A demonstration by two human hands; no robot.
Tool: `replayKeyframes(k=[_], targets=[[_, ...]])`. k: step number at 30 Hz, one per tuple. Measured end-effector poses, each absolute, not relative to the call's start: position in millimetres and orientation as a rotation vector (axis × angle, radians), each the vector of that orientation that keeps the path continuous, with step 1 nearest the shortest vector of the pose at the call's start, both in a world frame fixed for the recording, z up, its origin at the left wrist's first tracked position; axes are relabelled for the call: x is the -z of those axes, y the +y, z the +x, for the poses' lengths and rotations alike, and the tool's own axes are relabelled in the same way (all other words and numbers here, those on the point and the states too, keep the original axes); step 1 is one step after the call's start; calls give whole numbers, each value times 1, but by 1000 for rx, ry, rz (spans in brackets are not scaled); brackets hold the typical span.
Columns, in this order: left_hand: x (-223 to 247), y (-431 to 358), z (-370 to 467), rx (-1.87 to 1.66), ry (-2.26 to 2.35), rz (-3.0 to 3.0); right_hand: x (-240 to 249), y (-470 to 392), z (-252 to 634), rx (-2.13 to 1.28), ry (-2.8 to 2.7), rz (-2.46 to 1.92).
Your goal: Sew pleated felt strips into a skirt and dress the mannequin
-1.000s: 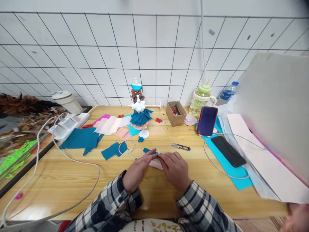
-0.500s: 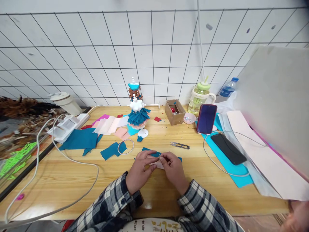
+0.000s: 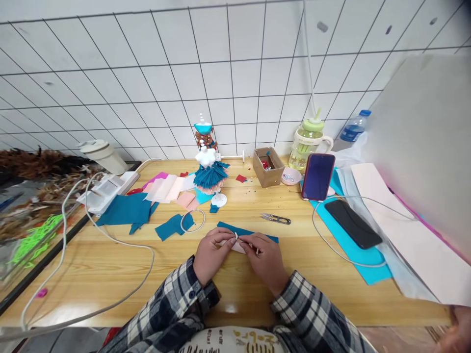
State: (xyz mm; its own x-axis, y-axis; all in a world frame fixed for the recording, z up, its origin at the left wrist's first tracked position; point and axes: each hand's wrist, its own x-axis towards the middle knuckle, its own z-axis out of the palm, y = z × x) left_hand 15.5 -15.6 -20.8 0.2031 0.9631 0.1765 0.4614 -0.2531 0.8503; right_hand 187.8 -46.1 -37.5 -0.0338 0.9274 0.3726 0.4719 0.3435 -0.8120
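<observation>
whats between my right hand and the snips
Just past the right hand lies a teal strip, then bare table up to the snips, as the head view shows.

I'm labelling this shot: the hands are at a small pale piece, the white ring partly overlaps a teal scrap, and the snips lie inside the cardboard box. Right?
Only the snips' place is wrong. The head view shows the snips on the tabletop, outside the cardboard box. The left hand and right hand are at the pale piece, and the white ring partly overlaps the teal scrap.
</observation>
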Motion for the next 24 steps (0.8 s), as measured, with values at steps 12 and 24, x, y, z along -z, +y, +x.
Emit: replayKeyframes(k=[12,24], targets=[[20,-19,23,-993,1286,1642,37,-53,186,-153,-1892,-1258],[14,-26,23,-847,1198,1691,37,-50,188,-356,-1665,-1293]])
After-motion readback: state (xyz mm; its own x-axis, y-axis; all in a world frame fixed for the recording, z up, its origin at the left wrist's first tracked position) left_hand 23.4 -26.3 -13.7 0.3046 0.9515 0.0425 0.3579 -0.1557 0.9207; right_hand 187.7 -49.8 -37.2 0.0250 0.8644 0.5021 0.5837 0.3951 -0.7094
